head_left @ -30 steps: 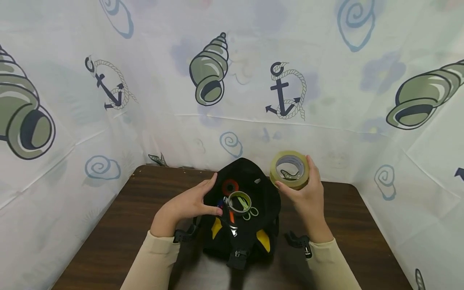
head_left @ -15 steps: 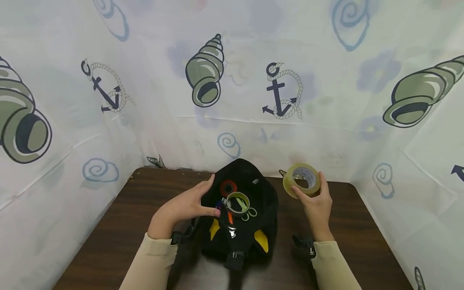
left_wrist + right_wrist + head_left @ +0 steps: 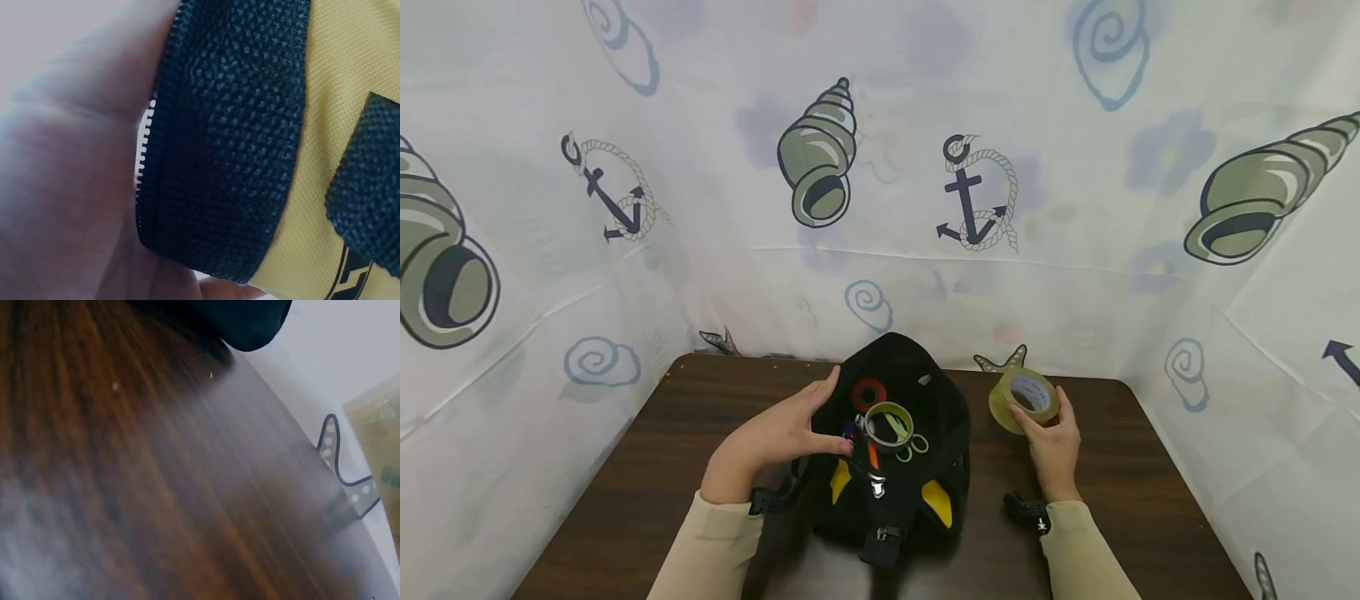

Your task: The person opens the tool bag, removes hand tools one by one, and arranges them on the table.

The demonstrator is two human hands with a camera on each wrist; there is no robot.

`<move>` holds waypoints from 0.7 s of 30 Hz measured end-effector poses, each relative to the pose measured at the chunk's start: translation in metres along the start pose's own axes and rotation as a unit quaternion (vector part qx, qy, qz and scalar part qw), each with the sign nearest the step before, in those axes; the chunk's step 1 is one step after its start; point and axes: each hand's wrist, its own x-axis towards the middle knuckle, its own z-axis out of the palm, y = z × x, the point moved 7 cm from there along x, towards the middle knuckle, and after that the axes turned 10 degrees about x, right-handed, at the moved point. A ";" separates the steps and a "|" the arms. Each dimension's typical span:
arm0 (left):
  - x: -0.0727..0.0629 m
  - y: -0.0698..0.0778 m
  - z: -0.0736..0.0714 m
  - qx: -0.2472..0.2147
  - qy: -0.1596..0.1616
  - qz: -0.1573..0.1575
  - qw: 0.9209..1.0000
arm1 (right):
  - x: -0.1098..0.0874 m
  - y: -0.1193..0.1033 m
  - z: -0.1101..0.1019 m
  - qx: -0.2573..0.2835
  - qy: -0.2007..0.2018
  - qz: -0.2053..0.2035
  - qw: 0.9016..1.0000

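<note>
A black and yellow tool bag [image 3: 951, 450] stands unzipped on the table. My left hand [image 3: 771, 437] grips its left rim, thumb inside the mouth; the left wrist view shows the zip edge [image 3: 159, 181] against the hand. Inside the bag lie a red ring-shaped roll [image 3: 857, 397], a yellow-green roll of tape [image 3: 870, 423], green-handled scissors [image 3: 921, 444] and an orange-handled tool [image 3: 873, 456]. To the bag's right, my right hand [image 3: 1054, 446] holds a wide roll of clear packing tape [image 3: 1004, 406] between thumb and fingers. Whether that roll touches the table cannot be told.
The dark wooden table [image 3: 1120, 492] extends around the bag. Behind it and at both sides hang white curtains [image 3: 700, 283] printed with shells and anchors. A buckled black strap [image 3: 883, 546] hangs at the bag's front.
My right hand has moved the packing tape roll away from the bag's mouth, rightward and down towards the table. My left hand stays on the bag's rim. The head view has shifted slightly.
</note>
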 end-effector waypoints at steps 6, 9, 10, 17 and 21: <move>0.000 -0.001 0.000 0.004 0.002 0.000 1.000 | 0.001 0.010 0.003 -0.025 -0.038 0.031 0.998; 0.000 -0.003 0.001 0.006 0.003 -0.001 1.000 | 0.001 0.012 0.007 -0.070 -0.077 0.042 0.994; 0.000 -0.003 0.001 0.006 0.002 -0.002 1.000 | 0.001 0.012 0.008 -0.081 -0.089 0.045 0.992; 0.001 -0.002 0.000 0.005 -0.002 0.001 1.000 | 0.002 0.012 0.010 -0.112 -0.117 0.044 0.986; 0.000 0.000 -0.001 0.001 -0.003 -0.001 1.000 | 0.002 0.012 0.010 -0.109 -0.118 0.054 0.986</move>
